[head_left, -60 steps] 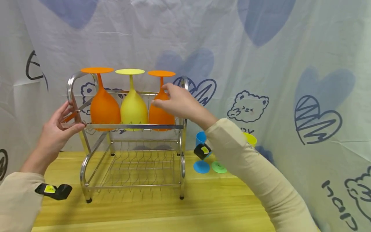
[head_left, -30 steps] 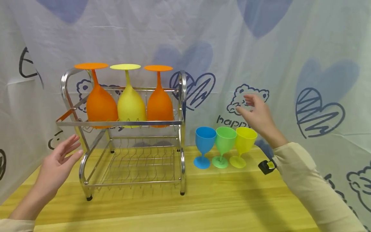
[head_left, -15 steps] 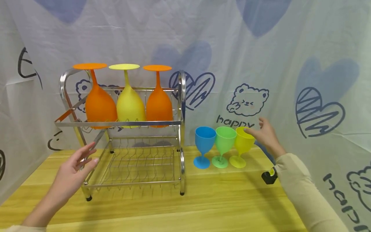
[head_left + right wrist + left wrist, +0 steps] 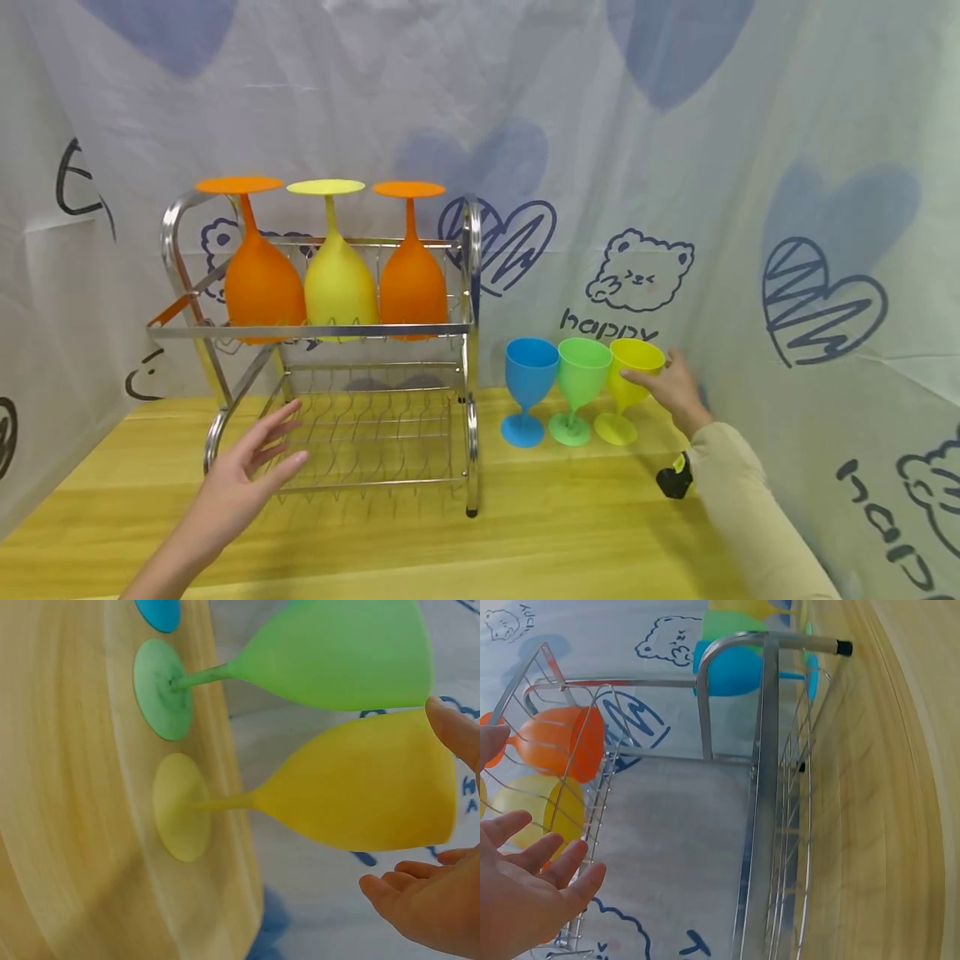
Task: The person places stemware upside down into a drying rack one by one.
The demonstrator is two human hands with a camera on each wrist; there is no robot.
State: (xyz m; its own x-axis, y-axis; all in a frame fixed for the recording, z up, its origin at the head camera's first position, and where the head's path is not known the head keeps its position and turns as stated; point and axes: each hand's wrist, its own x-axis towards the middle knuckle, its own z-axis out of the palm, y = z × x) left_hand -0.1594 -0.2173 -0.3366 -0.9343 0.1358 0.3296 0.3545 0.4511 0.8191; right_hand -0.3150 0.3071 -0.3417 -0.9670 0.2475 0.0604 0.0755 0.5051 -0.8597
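My right hand [image 4: 677, 390] is at the right side of an upright yellow goblet [image 4: 630, 375]. In the right wrist view its thumb [image 4: 456, 735] overlaps the goblet's rim on one side, while the other fingers [image 4: 382, 892] stand apart from the bowl on the opposite side. Whether the thumb touches is unclear. A green goblet [image 4: 582, 375] and a blue goblet [image 4: 529, 379] stand upright to the left. My left hand [image 4: 238, 479], fingers spread and holding nothing, hovers before the lower tier of a metal dish rack [image 4: 472, 433].
Upside down on the rack's upper tier sit an orange goblet [image 4: 264, 287], a pale yellow goblet [image 4: 341, 287] and another orange goblet [image 4: 412, 287]. The rack stands on a wooden table [image 4: 420, 550]. A printed curtain [image 4: 570, 167] hangs behind and at both sides.
My right hand has left the right-hand orange goblet on the rack and moved right and down to the yellow goblet. My left hand has let go of the rack's side and shifted down and right.
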